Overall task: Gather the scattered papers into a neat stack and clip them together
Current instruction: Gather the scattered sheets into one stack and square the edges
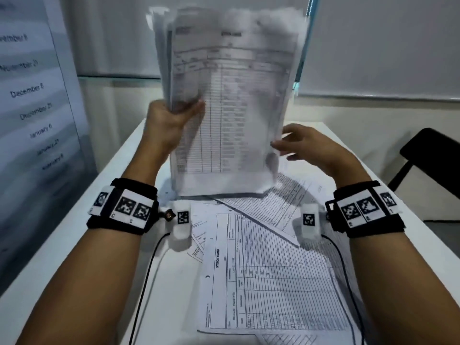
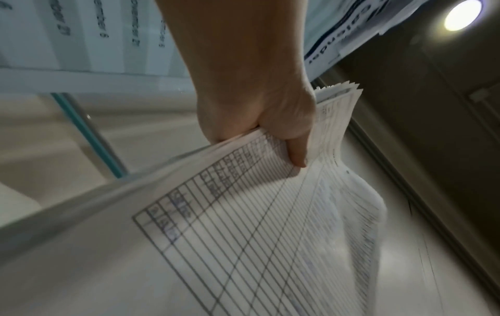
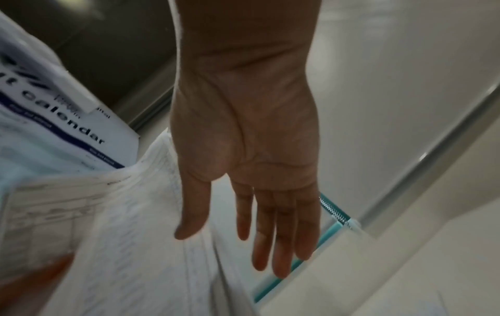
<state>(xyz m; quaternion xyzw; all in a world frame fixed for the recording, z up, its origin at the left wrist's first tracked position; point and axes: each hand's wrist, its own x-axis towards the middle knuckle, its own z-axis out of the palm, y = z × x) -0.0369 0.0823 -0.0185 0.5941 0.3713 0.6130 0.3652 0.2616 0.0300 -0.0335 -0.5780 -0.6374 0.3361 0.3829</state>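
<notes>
A thick bundle of printed form sheets (image 1: 231, 100) stands upright above the white table (image 1: 74, 257), blurred by motion. My left hand (image 1: 171, 120) grips its left edge, thumb in front, fingers behind. The left wrist view shows the same grip (image 2: 273, 119) on the bundle (image 2: 257, 224). My right hand (image 1: 301, 143) is beside the bundle's lower right edge with fingers straight and spread; it holds nothing. In the right wrist view the right hand (image 3: 249, 224) hangs flat next to the sheets (image 3: 121, 235). More loose forms (image 1: 268, 270) lie scattered on the table below. No clip is visible.
A wall calendar sheet with month names (image 1: 32, 95) runs along the left. A black chair (image 1: 433, 155) stands at the table's right. White walls with a teal strip (image 1: 305, 46) are behind. Black cables (image 1: 146, 282) run from both wrist bands across the table.
</notes>
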